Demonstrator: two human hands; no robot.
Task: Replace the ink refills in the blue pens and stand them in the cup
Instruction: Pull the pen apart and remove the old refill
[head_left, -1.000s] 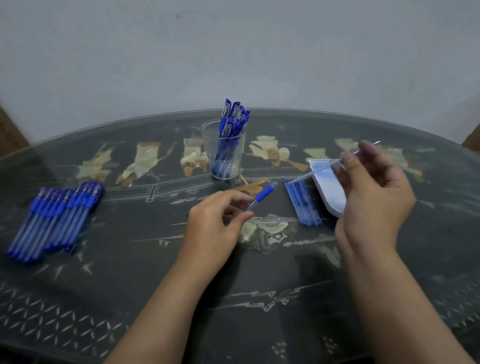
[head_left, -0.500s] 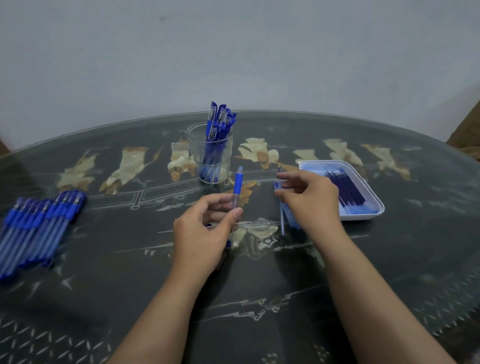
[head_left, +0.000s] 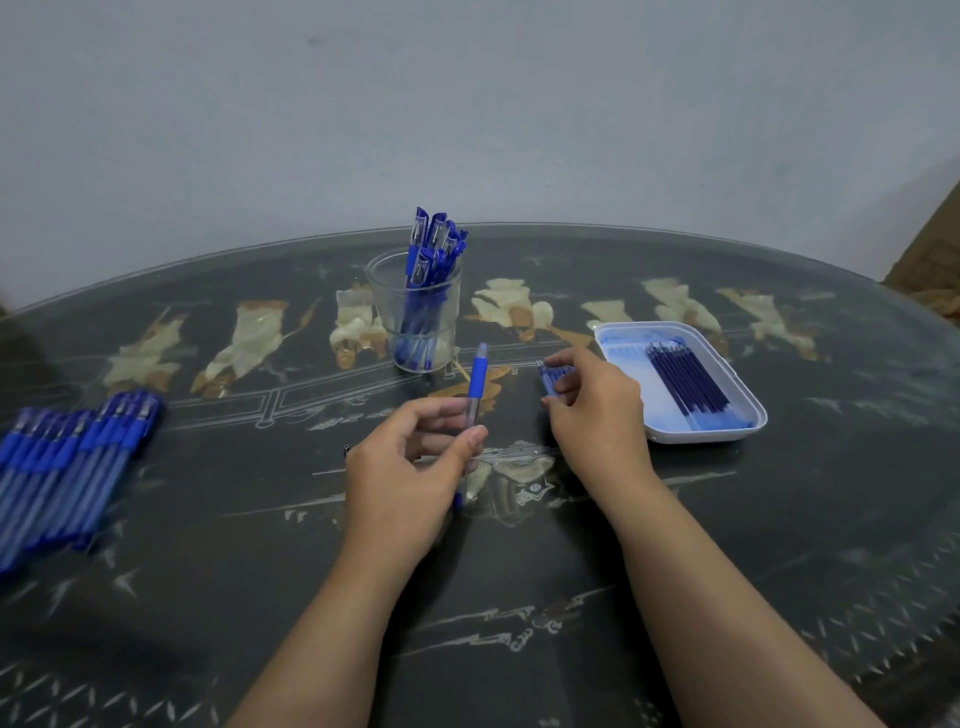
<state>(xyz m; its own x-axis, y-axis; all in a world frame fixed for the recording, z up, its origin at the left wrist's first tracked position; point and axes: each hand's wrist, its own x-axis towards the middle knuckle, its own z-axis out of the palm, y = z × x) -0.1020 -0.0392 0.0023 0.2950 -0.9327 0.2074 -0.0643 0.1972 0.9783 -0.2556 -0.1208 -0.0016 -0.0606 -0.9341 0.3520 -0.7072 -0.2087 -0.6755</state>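
Held pen (head_left: 477, 387): clear barrel, blue grip, upright in left hand (head_left: 410, 470), over middle of desk (head_left: 519, 582).
Cup (head_left: 415, 312): clear glass, upright near far edge, capped blue pens (head_left: 434, 244) standing inside.
Pen row (head_left: 72, 467): flat at left edge.
Tray refills (head_left: 685, 387): dark sticks side by side, toward right edge.
Loose refills (head_left: 553, 375): blue bunch, right hand (head_left: 597, 410) fingers curled over it.

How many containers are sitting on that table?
2: a glass cup holding pens, far centre, and a white tray holding refills to its right. None seems hidden.

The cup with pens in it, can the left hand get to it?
Probably yes. The cup stands just beyond the left hand and its pen, nothing lies between them, and the right hand is off to the side.
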